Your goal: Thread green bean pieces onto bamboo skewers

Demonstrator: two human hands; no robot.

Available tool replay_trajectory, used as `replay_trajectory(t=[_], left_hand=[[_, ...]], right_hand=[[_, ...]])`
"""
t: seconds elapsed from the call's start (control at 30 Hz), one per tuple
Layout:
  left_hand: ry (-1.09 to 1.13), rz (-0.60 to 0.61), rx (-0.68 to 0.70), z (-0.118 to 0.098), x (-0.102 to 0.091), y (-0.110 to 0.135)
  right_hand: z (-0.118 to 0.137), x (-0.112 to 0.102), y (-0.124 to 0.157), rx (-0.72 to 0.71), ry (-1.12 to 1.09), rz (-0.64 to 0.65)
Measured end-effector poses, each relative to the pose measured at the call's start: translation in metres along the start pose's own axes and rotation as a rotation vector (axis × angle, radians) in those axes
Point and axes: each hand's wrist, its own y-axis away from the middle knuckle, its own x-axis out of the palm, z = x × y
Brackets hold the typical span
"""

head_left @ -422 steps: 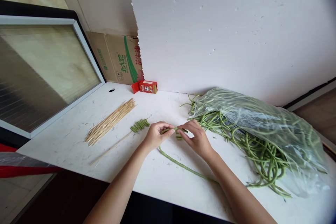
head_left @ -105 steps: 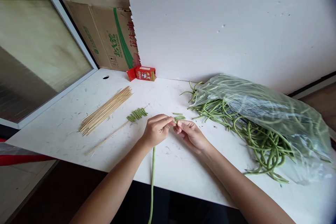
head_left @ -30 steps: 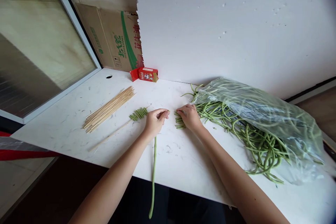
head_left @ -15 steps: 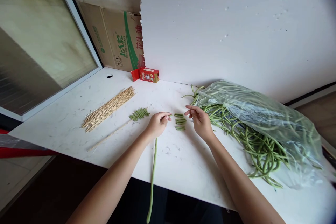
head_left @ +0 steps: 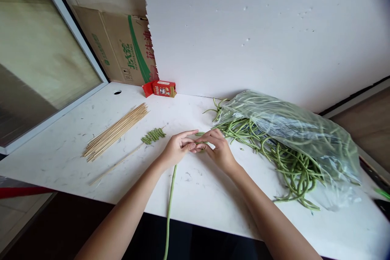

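My left hand (head_left: pixel 176 148) pinches the top end of a long green bean (head_left: pixel 169 199) that trails toward me and hangs over the table's front edge. My right hand (head_left: pixel 217 149) meets it fingertip to fingertip, its fingers closed on the same bean end. Short cut bean pieces (head_left: pixel 201 134) lie on the white table (head_left: pixel 91 138) just behind the fingers, partly hidden. To the left lies a skewer threaded with bean pieces (head_left: pixel 153 135).
A bundle of bare bamboo skewers (head_left: pixel 114 132) lies at the left. A clear plastic bag (head_left: pixel 292 128) of long beans (head_left: pixel 284 162) spills over the right side. A small red carton (head_left: pixel 160 88) and a cardboard box (head_left: pixel 122 48) stand against the white wall. A framed panel (head_left: pixel 45 61) leans at the far left.
My right hand, which had set a piece down among the cut pieces and opened, has come back to the left hand and closed on the bean's end. The left hand kept hold.
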Motion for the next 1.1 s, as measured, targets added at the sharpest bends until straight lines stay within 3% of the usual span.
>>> replay_trajectory(t=[0.1,0.3,0.53,0.7,0.93,1.1], left_hand=[[0.030,-0.002,-0.017,-0.002,0.001,0.000],[-0.026,-0.126,-0.056,-0.002,0.000,-0.001],[-0.147,-0.149,0.004,-0.002,-0.001,0.001],[-0.211,-0.142,0.036,-0.005,-0.001,0.003],[-0.469,-0.170,0.221,-0.012,-0.005,0.003],[-0.541,-0.151,0.373,-0.011,-0.005,0.003]], right_hand=[[-0.003,-0.002,0.001,0.029,0.007,-0.080],[-0.007,-0.006,0.000,0.046,0.026,-0.156],[-0.004,-0.010,-0.002,-0.015,0.037,0.022],[-0.004,-0.009,0.000,-0.038,0.060,0.037],[0.000,-0.008,0.001,-0.064,0.071,0.057],[0.006,-0.008,0.001,0.039,-0.039,0.102]])
